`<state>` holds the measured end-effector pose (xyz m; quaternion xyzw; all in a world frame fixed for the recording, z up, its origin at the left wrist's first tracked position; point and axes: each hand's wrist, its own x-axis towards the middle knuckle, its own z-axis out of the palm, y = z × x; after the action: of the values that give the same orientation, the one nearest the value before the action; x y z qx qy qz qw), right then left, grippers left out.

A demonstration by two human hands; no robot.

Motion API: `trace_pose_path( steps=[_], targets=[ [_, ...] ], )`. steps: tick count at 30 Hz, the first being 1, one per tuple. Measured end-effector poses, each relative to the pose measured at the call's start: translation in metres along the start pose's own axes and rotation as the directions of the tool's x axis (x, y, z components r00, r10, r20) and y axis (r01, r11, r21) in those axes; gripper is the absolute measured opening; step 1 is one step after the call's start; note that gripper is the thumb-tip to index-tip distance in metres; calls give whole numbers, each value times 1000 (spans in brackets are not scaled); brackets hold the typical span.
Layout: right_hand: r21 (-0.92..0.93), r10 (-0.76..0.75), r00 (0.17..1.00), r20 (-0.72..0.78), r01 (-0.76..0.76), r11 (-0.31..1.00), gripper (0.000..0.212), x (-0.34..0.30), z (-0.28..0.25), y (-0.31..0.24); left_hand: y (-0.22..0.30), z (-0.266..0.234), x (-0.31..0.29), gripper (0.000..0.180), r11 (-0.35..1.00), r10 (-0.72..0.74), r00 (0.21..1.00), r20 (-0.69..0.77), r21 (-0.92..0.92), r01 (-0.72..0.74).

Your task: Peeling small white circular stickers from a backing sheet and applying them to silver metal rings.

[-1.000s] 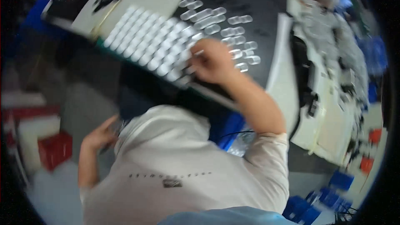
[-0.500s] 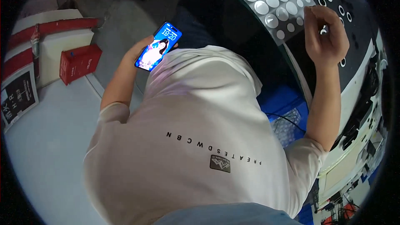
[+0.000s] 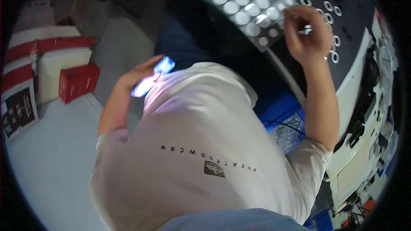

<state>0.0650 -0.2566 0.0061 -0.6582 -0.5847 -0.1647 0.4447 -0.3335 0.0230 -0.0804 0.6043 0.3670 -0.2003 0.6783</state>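
My left hand [image 3: 136,73] is wrapped round a smartphone [image 3: 146,86] with a lit blue and pink screen, beside the hem of my white shirt. The phone is tilted and smeared by motion, so its screen cannot be read. On the right, my right hand [image 3: 315,42] is curled, thumb and fingers bent toward each other. A small white shape shows inside the curl; whether it is held or lies behind the hand cannot be told. The hand hovers by the corner of a clear sheet [image 3: 267,29] bearing white round discs [image 3: 231,7]. White rings [image 3: 335,62] lie beyond it.
The sheet and rings lie on a dark table with a green edge. A blue container [image 3: 280,110] with clear plastic and a black cable sits below. At left are a red box [image 3: 79,82] and cream-and-red packages [image 3: 60,66] by a pale surface [image 3: 55,158].
My left hand has turned the phone and lowered it slightly, so its screen now shows edge-on and blurred. My right hand appears farther left in the picture, still curled; the view has shifted.
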Motion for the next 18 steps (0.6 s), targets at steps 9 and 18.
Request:
trace_pose_path(
  steps=[9,18],
  targets=[
    [54,98,992,-79,-94,994,16,4,-4,0,70,25,12,92,647,-666,699,262,668,367],
    [68,68,992,-110,-61,996,26,8,-13,15,76,30,95,82,739,-480,765,429,668,89]
  ],
)
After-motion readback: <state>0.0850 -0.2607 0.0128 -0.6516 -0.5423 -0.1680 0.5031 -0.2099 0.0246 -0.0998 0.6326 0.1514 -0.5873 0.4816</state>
